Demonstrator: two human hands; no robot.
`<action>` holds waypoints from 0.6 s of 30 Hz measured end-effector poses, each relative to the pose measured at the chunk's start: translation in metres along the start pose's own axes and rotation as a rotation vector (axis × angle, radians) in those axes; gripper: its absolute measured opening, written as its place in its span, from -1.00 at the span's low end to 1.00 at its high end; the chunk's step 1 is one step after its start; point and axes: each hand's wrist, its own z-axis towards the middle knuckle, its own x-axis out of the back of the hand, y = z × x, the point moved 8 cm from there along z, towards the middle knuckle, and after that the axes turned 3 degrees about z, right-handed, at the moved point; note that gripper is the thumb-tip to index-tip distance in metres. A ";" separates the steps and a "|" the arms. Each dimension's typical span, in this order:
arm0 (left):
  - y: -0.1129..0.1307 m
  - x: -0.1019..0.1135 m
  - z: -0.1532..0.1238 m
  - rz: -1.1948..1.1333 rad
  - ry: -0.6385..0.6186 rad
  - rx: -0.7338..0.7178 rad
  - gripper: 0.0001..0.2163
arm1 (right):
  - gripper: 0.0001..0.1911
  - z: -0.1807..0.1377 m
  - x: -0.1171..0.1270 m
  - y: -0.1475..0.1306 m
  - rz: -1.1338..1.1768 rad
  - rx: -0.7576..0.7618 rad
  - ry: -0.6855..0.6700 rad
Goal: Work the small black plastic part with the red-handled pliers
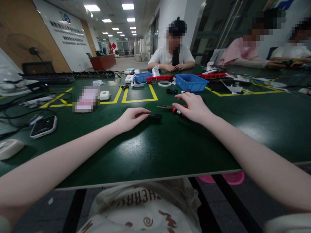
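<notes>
A person's left hand [133, 119] pinches a black piece [155, 116] on a green table [145, 157], while the right hand [191, 106], thumb and fingers parted, is at red-handled pliers [175, 110]; whether it touches them cannot be told. Beyond lie a black block [172, 91], a white ring [164, 85] and a blue bin [194, 86]. Green tabletop runs between the forearms [82, 147] to the near edge [145, 180].

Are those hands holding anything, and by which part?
The left hand seems to pinch the black piece by its left end. The right hand is over the pliers; whether it grips them cannot be told.
</notes>
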 end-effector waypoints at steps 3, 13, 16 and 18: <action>-0.006 0.000 0.001 -0.089 -0.004 0.071 -0.69 | -0.51 -0.001 0.001 -0.009 0.023 0.024 -0.009; -0.024 0.003 0.000 -0.337 0.067 0.310 -0.79 | -0.43 -0.001 -0.014 -0.002 0.091 0.029 -0.032; -0.026 0.004 0.001 -0.357 0.076 0.316 -0.79 | -0.45 -0.001 -0.022 -0.010 0.096 0.080 -0.071; -0.028 0.004 0.001 -0.378 0.077 0.318 -0.77 | -0.47 0.000 -0.026 -0.021 0.101 0.137 -0.091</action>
